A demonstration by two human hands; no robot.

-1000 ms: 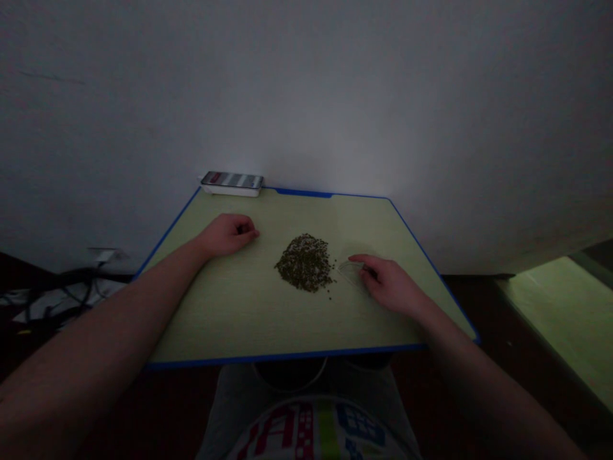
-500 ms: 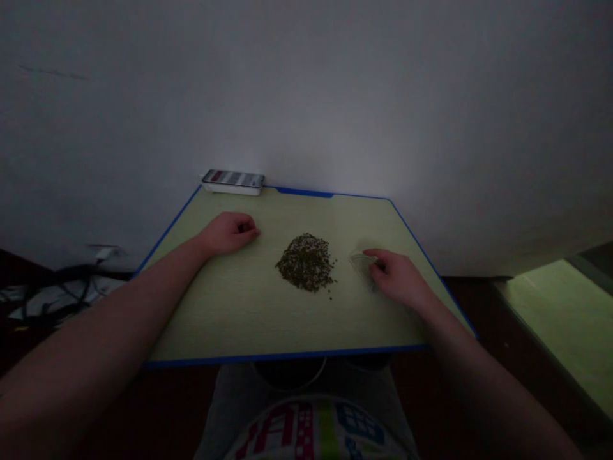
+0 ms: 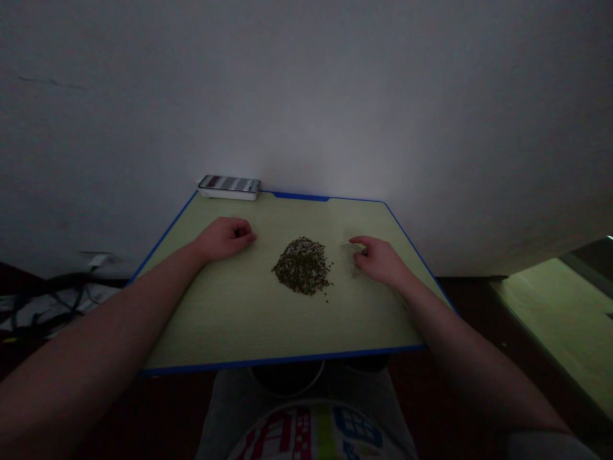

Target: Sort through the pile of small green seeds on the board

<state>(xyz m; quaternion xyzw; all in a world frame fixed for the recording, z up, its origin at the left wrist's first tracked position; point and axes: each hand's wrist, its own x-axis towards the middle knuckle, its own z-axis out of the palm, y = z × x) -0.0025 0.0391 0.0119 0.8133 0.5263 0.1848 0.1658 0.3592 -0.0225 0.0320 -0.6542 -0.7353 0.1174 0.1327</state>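
Observation:
A heap of small greenish-brown grains or seeds [image 3: 301,267] lies in the middle of the pale table [image 3: 239,326], a few of them loose along its right side. Left of the heap, my left hand [image 3: 227,238] rests on the tabletop with its fingers curled in; nothing shows in them. On the other side, my right hand [image 3: 380,260] has its index finger stretched out and its thumb apart from it. A clear, see-through item [image 3: 351,260], perhaps a shallow dish, lies at these fingertips; its exact shape is hard to make out in the dim light.
A phone [image 3: 230,183] lies on a white box [image 3: 227,194] at the table's back left corner. Blue edging [image 3: 301,197] runs round the table, which stands against a grey wall [image 3: 306,96]. Dark cables [image 3: 43,291] are on the left, below table height.
My right hand's thumb and index finger have parted from their pinch on the clear item, which now lies at the fingertips. My left hand keeps its place; the view has shifted slightly.

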